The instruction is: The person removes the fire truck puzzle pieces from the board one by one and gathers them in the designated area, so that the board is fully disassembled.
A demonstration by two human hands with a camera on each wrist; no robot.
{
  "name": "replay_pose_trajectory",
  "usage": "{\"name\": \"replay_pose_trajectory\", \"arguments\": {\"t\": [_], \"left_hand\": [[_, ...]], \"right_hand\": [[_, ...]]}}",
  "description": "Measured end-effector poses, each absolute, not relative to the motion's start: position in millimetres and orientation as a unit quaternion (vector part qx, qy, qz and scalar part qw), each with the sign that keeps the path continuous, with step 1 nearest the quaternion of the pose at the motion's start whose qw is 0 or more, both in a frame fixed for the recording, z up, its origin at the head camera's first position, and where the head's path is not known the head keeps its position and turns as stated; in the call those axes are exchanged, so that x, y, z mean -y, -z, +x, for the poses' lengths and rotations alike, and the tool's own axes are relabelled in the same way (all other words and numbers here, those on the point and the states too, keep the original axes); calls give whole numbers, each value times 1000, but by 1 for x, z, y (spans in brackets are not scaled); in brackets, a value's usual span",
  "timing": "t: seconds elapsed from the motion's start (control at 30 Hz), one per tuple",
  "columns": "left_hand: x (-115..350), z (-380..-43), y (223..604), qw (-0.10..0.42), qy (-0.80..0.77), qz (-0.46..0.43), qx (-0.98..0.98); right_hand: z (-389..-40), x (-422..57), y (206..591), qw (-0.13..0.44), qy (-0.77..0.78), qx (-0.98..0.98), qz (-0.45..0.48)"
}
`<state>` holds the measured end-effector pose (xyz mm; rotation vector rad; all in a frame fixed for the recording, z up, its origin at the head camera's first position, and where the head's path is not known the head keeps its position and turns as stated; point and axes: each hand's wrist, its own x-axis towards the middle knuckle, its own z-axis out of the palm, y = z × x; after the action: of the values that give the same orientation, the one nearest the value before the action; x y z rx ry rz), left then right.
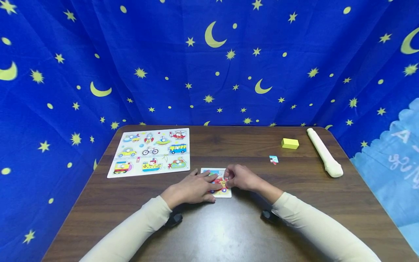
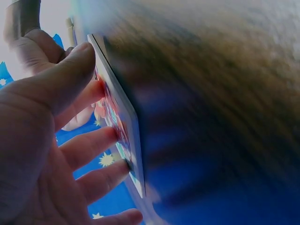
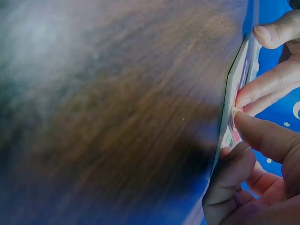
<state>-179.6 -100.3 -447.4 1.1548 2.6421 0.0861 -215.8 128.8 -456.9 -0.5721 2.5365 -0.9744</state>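
A small jigsaw puzzle point(image 1: 225, 195) in a white frame lies flat on the table, its picture red, yellow and blue. My left hand point(image 1: 196, 187) rests on its left part with fingers spread, the fingertips touching the picture, as the left wrist view also shows. At the right edge of the puzzle, my right hand point(image 1: 243, 177) has its fingers curled. Its thumb and index finger pinch a puzzle piece point(image 3: 234, 136) at the board, mostly hidden by the fingers. A loose blue jigsaw piece point(image 1: 273, 159) lies to the right, apart from both hands.
A large vehicle peg puzzle board point(image 1: 132, 171) lies at the back left of the brown table point(image 1: 216, 233). A yellow block point(image 1: 290, 143) and a long cream-coloured club-shaped object point(image 1: 324, 154) lie at the back right. Blue star-and-moon cloth point(image 1: 183, 62) hangs around the table.
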Motion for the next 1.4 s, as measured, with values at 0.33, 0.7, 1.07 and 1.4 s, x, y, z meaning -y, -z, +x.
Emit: {"name": "replay_pose_trajectory", "arguments": {"t": [0.33, 0.7, 1.07, 1.4], "left_hand": [[101, -181, 448, 135, -27, 396, -908], [100, -182, 449, 122, -18, 411, -903], [99, -184, 448, 119, -15, 413, -903], [99, -182, 448, 98, -1, 423, -901]], "right_hand": [[-217, -130, 461, 232, 454, -848, -146], [-218, -132, 460, 256, 499, -823, -93], [-226, -150, 447, 223, 530, -814, -80], [-246, -243, 431, 181, 473, -859, -77]]}}
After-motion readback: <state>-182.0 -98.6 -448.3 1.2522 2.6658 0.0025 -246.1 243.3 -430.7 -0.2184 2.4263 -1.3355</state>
